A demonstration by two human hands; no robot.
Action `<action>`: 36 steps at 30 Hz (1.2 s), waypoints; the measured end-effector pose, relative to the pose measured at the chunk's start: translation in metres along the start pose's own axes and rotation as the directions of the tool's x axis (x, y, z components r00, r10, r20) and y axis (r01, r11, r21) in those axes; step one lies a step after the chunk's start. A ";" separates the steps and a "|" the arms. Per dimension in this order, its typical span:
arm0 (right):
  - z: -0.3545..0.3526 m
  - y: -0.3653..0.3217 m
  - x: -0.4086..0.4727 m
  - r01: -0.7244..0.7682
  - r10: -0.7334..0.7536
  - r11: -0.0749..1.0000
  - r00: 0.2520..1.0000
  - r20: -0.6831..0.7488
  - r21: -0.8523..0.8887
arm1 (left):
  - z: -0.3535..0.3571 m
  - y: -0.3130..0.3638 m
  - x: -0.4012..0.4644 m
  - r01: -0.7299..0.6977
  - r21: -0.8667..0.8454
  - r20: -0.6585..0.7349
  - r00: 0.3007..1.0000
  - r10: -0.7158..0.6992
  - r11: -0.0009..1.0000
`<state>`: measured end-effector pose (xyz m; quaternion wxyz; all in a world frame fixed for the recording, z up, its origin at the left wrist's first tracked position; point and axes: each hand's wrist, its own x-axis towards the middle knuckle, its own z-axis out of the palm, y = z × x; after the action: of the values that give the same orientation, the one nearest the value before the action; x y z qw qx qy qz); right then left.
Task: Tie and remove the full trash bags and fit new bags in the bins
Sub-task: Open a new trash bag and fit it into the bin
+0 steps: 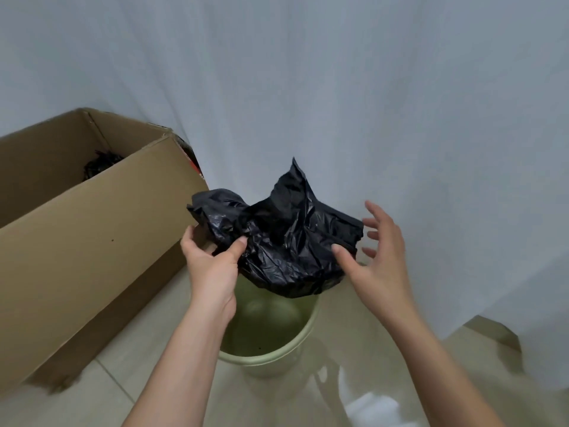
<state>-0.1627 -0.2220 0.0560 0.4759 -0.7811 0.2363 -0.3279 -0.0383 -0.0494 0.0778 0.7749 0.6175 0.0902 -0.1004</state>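
Crumpled glossy black bag (286,238), pale green bin (271,343), plain brown cardboard box (92,241), light grey-white curtain (338,87), beige floor tiles (385,349), black bundle (101,164) inside box.

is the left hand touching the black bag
Touching. The head view shows the left hand pinching the crumpled black bag at its left edge, thumb pressed on the plastic.

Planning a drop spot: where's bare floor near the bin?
Bare tile lies between the brown cardboard box and the pale green plastic bin, and right of the bin up to the white curtain. Crowded: over the bin, where left hand, right hand and crumpled black plastic bag meet.
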 end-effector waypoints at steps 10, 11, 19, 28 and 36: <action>0.030 0.003 -0.014 0.032 -0.055 0.995 0.961 0.270 0.090 | 0.014 -0.005 -0.016 0.163 0.105 0.427 0.883 -0.193 0.981; 0.027 0.005 -0.011 -0.024 -0.004 0.994 0.969 0.246 0.108 | 0.013 -0.005 -0.014 0.113 0.130 0.362 0.920 -0.154 0.985; 0.005 0.004 0.004 -0.316 0.194 0.824 0.937 0.289 0.471 | 0.002 -0.007 -0.003 -0.009 0.365 0.299 0.948 -0.108 0.931; 0.007 -0.002 0.002 -0.328 0.213 0.799 0.938 0.273 0.504 | 0.005 -0.003 -0.011 -0.050 0.330 0.319 0.946 -0.061 0.942; 0.005 0.000 0.005 -0.318 0.287 0.803 0.948 0.140 0.504 | -0.007 0.002 0.002 0.025 0.183 0.051 0.998 -0.034 0.983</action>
<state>-0.1554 -0.2226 0.0556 0.7216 -0.5846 0.2465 -0.2770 -0.0361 -0.0419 0.0771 0.7158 0.6814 0.0689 -0.1362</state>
